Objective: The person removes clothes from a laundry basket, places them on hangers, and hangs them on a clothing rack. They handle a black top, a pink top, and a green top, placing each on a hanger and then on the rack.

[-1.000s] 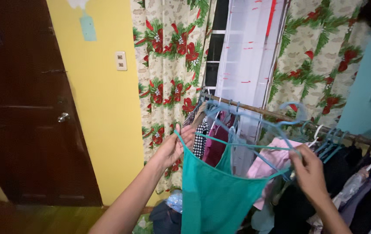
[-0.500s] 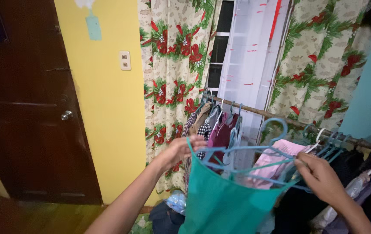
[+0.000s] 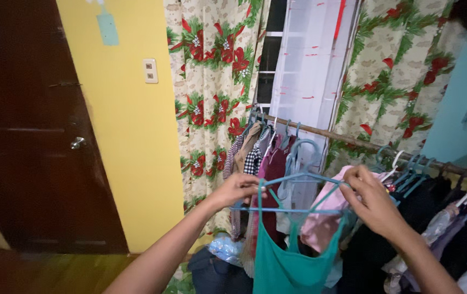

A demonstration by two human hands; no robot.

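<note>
A yellow wall [image 3: 124, 136], dark door [image 3: 26, 130] at nine o'clock and floral curtains [image 3: 211, 81] back a crowded clothes rail [image 3: 348, 142]. At six o'clock hangs the teal camisole [image 3: 288, 264], light, limp and likely slippery, on a blue hanger [image 3: 293, 193]. The left hand [image 3: 236, 189] pinches the hanger's end; the right hand [image 3: 372, 202] fingers close on the other shoulder, the firmest grip points.

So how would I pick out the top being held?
Find the wooden rail of hanging clothes below the flowered curtains. In front of it, both hands hold a blue hanger; the teal strappy top hangs on it, the only teal garment off the rail.
</note>
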